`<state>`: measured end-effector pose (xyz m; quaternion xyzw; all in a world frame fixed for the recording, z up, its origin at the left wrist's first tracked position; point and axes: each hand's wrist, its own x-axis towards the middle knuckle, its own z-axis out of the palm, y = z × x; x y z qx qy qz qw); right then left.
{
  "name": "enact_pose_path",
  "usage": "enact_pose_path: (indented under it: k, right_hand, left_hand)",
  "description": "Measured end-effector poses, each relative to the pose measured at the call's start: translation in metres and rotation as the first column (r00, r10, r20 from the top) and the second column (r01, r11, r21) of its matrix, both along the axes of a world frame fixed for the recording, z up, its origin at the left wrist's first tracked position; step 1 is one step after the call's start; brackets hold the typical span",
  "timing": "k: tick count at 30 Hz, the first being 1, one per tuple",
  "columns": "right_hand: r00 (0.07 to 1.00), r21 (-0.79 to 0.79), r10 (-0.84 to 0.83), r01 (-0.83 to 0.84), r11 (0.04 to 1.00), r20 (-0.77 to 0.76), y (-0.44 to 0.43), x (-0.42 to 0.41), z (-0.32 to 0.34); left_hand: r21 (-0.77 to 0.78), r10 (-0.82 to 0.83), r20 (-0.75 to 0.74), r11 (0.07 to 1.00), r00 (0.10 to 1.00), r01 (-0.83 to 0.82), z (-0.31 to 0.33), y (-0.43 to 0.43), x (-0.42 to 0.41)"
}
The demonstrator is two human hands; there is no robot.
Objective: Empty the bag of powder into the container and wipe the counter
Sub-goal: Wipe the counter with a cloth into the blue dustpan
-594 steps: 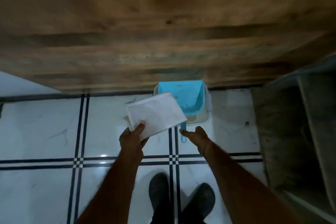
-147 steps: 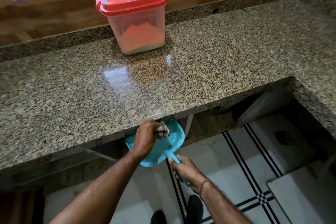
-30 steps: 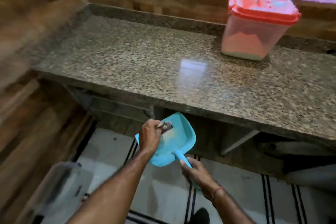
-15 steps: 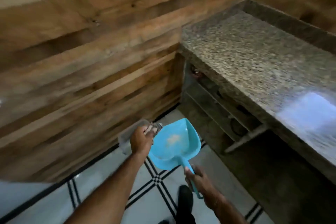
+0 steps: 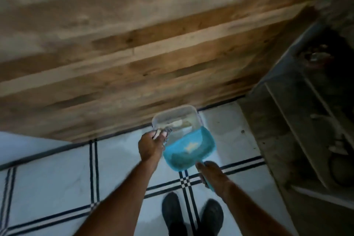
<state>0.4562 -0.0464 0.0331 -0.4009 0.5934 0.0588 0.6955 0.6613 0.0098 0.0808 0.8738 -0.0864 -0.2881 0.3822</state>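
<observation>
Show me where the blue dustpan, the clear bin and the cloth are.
blue dustpan point(image 5: 188, 149): head view, inside of its scoop.
clear bin point(image 5: 175, 114): head view, far rim.
cloth point(image 5: 162, 132): head view, bunched end above the left hand point(image 5: 151, 147).

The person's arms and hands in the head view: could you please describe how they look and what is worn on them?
Both forearms are bare, with no sleeves in view. The left hand and right hand wear no gloves, and no rings or watch can be made out. The frame is dim and blurred, so finer details cannot be told.

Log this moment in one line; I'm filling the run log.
left hand: grips cloth | right hand: holds dustpan handle | dustpan: powder inside, over clear bin on floor | next: likely tip
</observation>
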Motion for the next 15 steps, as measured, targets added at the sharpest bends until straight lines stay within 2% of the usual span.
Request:
enact_pose_path:
  k: [5,7,10,15]
  right_hand:
    - [0.998,-0.087,0.032,-0.036,0.996,-0.050,-0.049,0.099,-0.085]
    - [0.996,-0.051,0.054,-0.058,0.997,-0.068,-0.062,0.124,-0.099]
    - [0.990,0.050,0.096,-0.091,0.995,-0.105,-0.061,0.129,-0.103]
    - [0.999,0.015,0.011,-0.011,1.000,-0.047,-0.045,0.103,-0.099]
  left_hand:
    - [0.018,0.111,0.007,0.994,0.994,-0.111,-0.097,-0.024,0.043]
    - [0.022,0.129,0.024,0.991,0.991,-0.130,-0.114,-0.030,0.052]
    - [0.021,0.120,0.035,0.992,0.992,-0.121,-0.133,-0.029,0.055]
    - [0.066,0.095,0.036,0.993,0.995,-0.097,-0.149,-0.014,0.051]
